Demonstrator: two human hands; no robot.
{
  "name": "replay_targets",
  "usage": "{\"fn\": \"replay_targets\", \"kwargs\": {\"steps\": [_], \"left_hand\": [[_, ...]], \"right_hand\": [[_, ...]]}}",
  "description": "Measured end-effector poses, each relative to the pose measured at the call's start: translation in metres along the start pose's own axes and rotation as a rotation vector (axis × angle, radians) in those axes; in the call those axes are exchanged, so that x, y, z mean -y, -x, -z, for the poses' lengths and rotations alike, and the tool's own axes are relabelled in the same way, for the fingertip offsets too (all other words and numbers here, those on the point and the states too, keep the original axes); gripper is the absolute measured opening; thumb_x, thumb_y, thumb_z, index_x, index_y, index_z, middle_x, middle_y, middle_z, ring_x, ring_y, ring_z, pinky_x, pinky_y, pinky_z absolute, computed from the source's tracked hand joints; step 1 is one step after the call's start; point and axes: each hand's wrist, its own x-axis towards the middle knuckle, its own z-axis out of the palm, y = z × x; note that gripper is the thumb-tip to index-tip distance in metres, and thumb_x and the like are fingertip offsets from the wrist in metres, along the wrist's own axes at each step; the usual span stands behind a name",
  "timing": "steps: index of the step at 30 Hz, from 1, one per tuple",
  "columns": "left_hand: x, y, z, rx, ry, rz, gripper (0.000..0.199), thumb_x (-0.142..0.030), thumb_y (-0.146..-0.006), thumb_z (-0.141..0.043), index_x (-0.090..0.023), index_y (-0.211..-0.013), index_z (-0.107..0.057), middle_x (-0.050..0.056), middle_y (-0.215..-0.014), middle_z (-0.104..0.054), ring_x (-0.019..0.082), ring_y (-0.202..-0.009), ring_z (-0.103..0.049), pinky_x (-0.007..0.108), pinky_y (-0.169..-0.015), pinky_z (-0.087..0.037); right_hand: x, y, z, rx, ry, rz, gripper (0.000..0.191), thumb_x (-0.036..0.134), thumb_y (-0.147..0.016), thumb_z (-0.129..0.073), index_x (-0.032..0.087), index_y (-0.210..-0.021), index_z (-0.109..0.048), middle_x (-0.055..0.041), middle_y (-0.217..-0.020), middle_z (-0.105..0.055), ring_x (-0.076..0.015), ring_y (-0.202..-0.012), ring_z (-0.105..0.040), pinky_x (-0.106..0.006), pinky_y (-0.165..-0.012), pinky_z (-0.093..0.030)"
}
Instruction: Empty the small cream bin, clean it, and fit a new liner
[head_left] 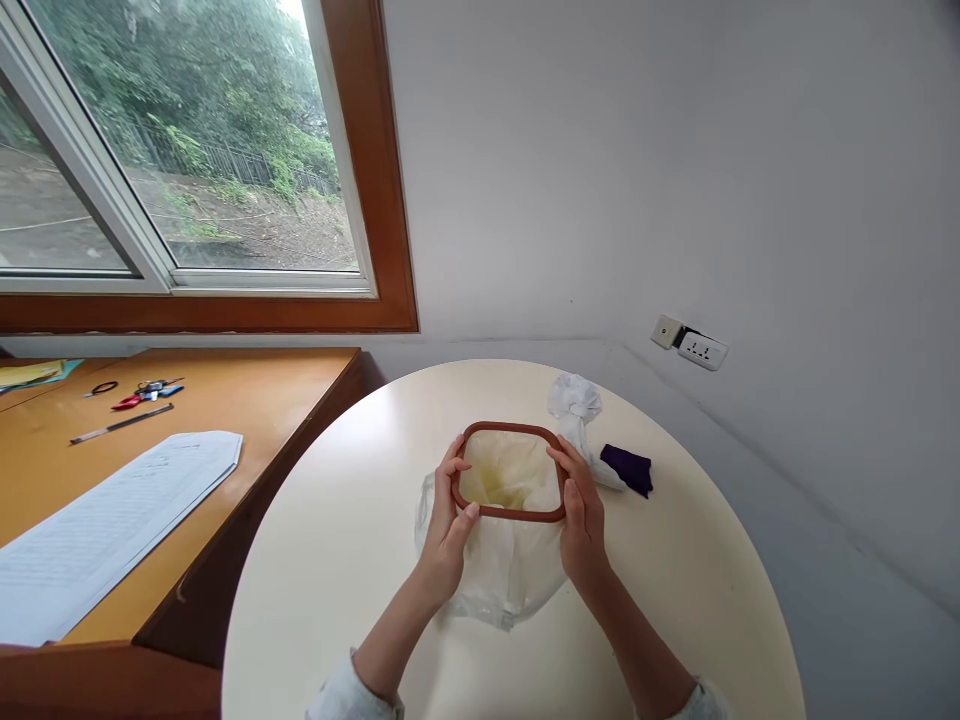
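Observation:
A brown rounded-rectangular bin rim point(517, 516) lies level above the round table. Inside it a translucent plastic bag point(495, 565) dips down, yellowish at the bottom, and its loose edge spreads outside around the sides and front. The bin's body below is hidden by the bag. My left hand point(448, 530) grips the rim's left side, thumb at the near left corner and fingers over the edge. On the right side my right hand point(581, 505) clasps the rim, fingertips curled over its far right corner.
A crumpled white plastic bag point(576, 398) and a dark purple bundle point(628, 470) lie on the round table point(322, 570) behind my right hand. The wooden desk point(300, 385) at left bears papers point(135, 500), a pen point(120, 425) and keys point(150, 393). Wall sockets point(703, 350) are at right.

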Motion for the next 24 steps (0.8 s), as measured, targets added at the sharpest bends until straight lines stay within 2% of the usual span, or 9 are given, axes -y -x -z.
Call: {"fn": "replay_targets", "kwargs": {"steps": [6, 9, 14, 21, 24], "left_hand": [[0.002, 0.004, 0.001, 0.027, -0.104, -0.014, 0.044, -0.037, -0.091, -0.037, -0.026, -0.132, -0.030, 0.005, -0.151, -0.010, 0.023, -0.139, -0.008, 0.045, -0.112, -0.014], [0.004, 0.005, 0.002, 0.044, -0.160, -0.055, 0.047, -0.035, -0.091, -0.038, -0.027, -0.135, -0.027, 0.004, -0.151, -0.011, 0.024, -0.139, -0.007, 0.046, -0.112, -0.013], [0.008, 0.006, 0.001, 0.048, -0.224, -0.084, 0.043, -0.034, -0.089, -0.042, -0.028, -0.131, -0.034, 0.004, -0.150, -0.013, 0.026, -0.139, -0.008, 0.048, -0.111, -0.017], [0.013, 0.004, 0.003, 0.021, -0.354, -0.160, 0.034, -0.032, -0.086, -0.044, -0.024, -0.119, -0.040, 0.011, -0.145, -0.022, 0.030, -0.134, -0.021, 0.053, -0.103, -0.027], [0.013, 0.003, 0.005, 0.022, -0.428, -0.204, 0.032, -0.030, -0.085, -0.044, -0.022, -0.116, -0.040, 0.013, -0.143, -0.025, 0.029, -0.132, -0.025, 0.054, -0.104, -0.025]], "right_hand": [[-0.001, 0.002, -0.003, -0.059, -0.122, -0.041, 0.027, 0.033, -0.091, -0.035, 0.020, -0.104, -0.054, -0.0103, -0.136, -0.043, -0.0227, -0.128, -0.037, -0.046, -0.105, -0.030], [-0.003, -0.001, -0.002, -0.102, -0.158, -0.076, 0.026, 0.033, -0.089, -0.037, 0.020, -0.101, -0.057, -0.0097, -0.133, -0.047, -0.0236, -0.124, -0.042, -0.045, -0.102, -0.034], [-0.008, -0.004, 0.000, -0.133, -0.181, -0.097, 0.028, 0.031, -0.087, -0.040, 0.021, -0.103, -0.061, -0.0081, -0.126, -0.054, -0.0247, -0.119, -0.048, -0.045, -0.099, -0.039], [-0.014, 0.000, -0.001, -0.128, -0.185, -0.083, 0.030, 0.030, -0.087, -0.040, 0.022, -0.107, -0.061, -0.0081, -0.128, -0.053, -0.0249, -0.122, -0.045, -0.048, -0.102, -0.036], [-0.015, -0.001, 0.000, -0.114, -0.184, -0.053, 0.029, 0.029, -0.088, -0.040, 0.022, -0.106, -0.061, -0.0079, -0.132, -0.049, -0.0250, -0.126, -0.040, -0.048, -0.103, -0.034]]}}
